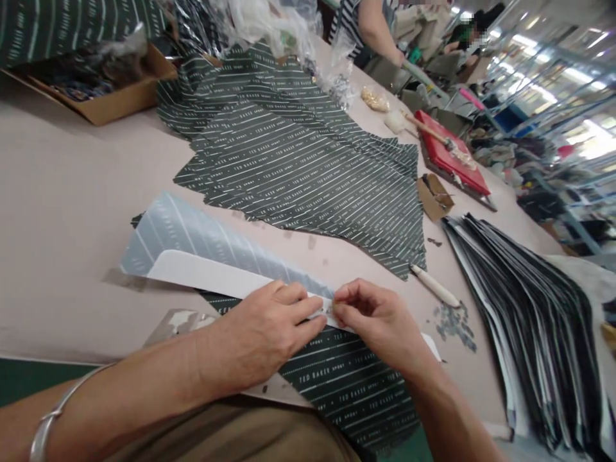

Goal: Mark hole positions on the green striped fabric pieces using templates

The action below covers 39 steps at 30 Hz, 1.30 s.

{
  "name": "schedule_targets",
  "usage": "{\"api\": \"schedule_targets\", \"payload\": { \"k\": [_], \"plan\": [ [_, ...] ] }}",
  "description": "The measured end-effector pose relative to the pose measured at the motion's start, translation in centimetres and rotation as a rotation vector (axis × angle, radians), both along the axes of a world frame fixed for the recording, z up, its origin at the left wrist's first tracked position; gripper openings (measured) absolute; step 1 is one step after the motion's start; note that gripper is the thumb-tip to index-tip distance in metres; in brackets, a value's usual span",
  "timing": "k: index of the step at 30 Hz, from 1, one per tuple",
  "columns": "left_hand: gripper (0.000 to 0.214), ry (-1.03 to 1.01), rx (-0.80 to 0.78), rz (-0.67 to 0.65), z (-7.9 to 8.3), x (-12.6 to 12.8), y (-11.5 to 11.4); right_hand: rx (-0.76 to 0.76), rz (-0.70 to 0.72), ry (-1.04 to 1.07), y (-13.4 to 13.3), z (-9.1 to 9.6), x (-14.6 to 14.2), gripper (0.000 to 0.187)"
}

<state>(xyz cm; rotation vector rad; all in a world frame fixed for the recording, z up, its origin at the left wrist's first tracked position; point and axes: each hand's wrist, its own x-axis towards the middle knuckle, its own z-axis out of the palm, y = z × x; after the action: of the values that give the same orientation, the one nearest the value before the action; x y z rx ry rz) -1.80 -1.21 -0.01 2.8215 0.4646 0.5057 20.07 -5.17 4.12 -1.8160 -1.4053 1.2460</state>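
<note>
My left hand (274,324) lies across a white strip (202,269), its fingers stretched out and pressing on it. This strip runs along a pale blue-grey sheet (183,224) with faint slanted lines, which curls up at the left. Close beside those fingertips, my right hand (375,317) is closed in a pinch at the strip's edge; what sits between its thumb and finger is too small to make out. Beneath both hands, a dark green fabric piece (346,385) with white printed lettering hangs over the table edge towards my lap.
A pile of matching printed fabric pieces (298,154) spreads beyond my hands. At the right lie a pale-handled tool (436,287), grey scraps (455,327) and a stack of dark panels (534,321). Farther off are a cardboard box (115,99), a red pad (450,154) and another person's arm (380,32).
</note>
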Motion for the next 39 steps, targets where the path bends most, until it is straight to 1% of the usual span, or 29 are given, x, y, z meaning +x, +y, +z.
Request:
{"api": "schedule_targets", "payload": {
  "k": [4,8,13,19,23,25,27,28,29,31,33,34,35,36,38,39],
  "plan": [
    [0.024,-0.004,-0.011,-0.002,-0.1,0.0,0.0,0.007,0.026,-0.071,-0.1,-0.2,-1.0,0.01],
    [0.021,-0.015,-0.002,0.0,-0.1,0.0,-0.1,0.066,0.018,-0.168,-0.3,0.1,-1.9,0.011],
    [0.024,-0.047,0.026,0.007,-0.3,0.0,-0.3,0.136,0.012,-0.259,-0.4,0.0,-2.5,0.014],
    [0.027,-0.027,0.035,-0.003,-0.2,-0.1,-0.3,0.109,-0.023,-0.213,-0.3,-0.4,-2.1,0.012],
    [0.03,0.004,0.033,-0.018,0.0,-0.2,-0.2,0.042,0.032,-0.279,-0.3,-0.3,-2.2,0.016],
    [0.032,0.019,0.033,-0.014,0.1,-0.2,-0.2,0.003,0.079,-0.278,-0.2,-0.2,-2.0,0.017],
    [0.033,0.031,0.04,-0.007,0.2,-0.1,-0.2,0.021,0.109,-0.254,-0.1,-0.1,-1.1,0.015],
    [0.032,0.037,0.047,-0.004,0.3,-0.1,-0.2,0.065,0.093,-0.266,0.0,0.1,-0.3,0.015],
    [0.031,0.042,0.056,-0.003,0.4,-0.1,-0.2,0.128,0.049,-0.313,0.1,0.3,0.8,0.017],
    [0.029,0.048,0.073,-0.01,0.8,-0.1,-0.2,0.274,-0.114,-0.524,0.3,0.5,4.2,0.028],
    [0.026,0.053,0.075,-0.025,1.1,-0.1,-0.2,0.31,-0.239,-0.825,0.4,0.2,8.7,0.041],
    [0.025,0.057,0.069,-0.03,1.2,-0.1,-0.2,0.298,-0.257,-0.921,0.5,-0.2,11.2,0.046],
    [0.023,0.058,0.064,-0.032,1.2,-0.1,-0.1,0.286,-0.262,-0.968,0.5,-0.9,13.8,0.048],
    [0.022,0.057,0.059,-0.03,1.2,-0.1,-0.1,0.225,-0.201,-0.957,0.6,-1.8,16.2,0.046],
    [0.02,0.054,0.054,-0.022,1.2,-0.1,-0.1,0.167,-0.22,-0.86,0.8,-3.6,20.3,0.032],
    [0.018,0.054,0.053,-0.018,1.2,-0.1,-0.2,0.133,-0.247,-0.786,0.9,-4.4,21.8,0.025]
  ]
}}
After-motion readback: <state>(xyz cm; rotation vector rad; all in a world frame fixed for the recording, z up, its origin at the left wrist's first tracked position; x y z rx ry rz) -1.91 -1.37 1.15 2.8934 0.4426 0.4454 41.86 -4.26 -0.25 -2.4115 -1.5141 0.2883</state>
